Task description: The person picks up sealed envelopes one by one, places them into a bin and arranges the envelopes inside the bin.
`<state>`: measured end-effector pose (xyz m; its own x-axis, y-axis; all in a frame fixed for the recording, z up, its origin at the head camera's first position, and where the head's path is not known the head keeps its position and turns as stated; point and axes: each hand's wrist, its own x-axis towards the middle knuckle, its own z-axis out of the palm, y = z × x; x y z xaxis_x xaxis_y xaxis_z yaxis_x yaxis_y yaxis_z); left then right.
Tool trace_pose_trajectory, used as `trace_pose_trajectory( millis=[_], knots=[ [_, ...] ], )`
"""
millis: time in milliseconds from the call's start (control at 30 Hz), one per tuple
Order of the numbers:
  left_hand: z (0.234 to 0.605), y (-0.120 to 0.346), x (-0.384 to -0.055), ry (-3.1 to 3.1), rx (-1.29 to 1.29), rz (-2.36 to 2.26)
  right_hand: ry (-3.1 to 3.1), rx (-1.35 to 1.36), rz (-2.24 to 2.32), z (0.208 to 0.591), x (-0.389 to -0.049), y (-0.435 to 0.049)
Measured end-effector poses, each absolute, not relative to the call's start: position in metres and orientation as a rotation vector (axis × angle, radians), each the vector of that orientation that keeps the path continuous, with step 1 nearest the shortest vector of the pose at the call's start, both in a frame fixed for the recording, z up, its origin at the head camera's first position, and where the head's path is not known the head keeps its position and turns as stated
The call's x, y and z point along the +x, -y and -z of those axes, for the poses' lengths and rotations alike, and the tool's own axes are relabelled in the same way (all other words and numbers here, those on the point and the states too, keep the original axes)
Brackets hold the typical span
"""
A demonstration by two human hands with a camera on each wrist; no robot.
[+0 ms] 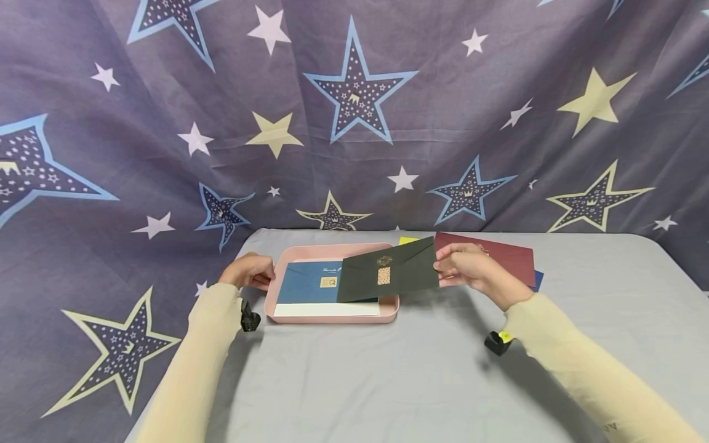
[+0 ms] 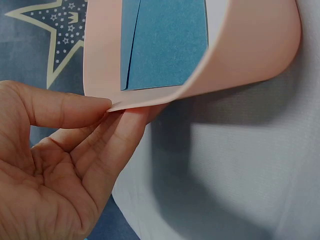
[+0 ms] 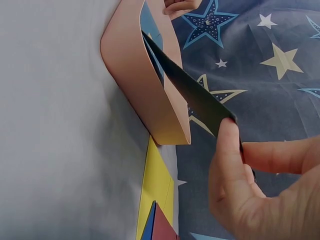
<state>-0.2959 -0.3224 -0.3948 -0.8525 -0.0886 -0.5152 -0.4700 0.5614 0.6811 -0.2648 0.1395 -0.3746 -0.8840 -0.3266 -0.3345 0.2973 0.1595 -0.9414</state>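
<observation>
A pink tray (image 1: pixel 332 319) stands on the cloth-covered table. Inside it lie a blue envelope (image 1: pixel 304 283) and a white envelope or sheet (image 1: pixel 327 309) showing along its near side. My left hand (image 1: pixel 249 271) pinches the tray's left rim between thumb and fingers, clearly visible in the left wrist view. With my right hand (image 1: pixel 468 269) I pinch the right end of a dark green envelope (image 1: pixel 388 271) bearing a gold emblem and a patterned label. The green envelope is tilted, its left end low over the blue one and its right end raised above the tray's right rim.
Right of the tray lie a dark red envelope (image 1: pixel 512 261), a blue envelope (image 1: pixel 538 282) mostly under it, and a yellow envelope (image 3: pixel 157 182) partly hidden behind the green one. A star-patterned curtain (image 1: pixel 354 98) hangs along the table's back edge.
</observation>
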Motion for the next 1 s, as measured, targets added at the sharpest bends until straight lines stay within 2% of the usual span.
trace_pose_trajectory(
  millis=[1000],
  knots=[
    [0.394,0.324,-0.297,-2.371,-0.466,-1.189,-1.963,0.059,1.770,0.372,-0.277,-0.108]
  ],
)
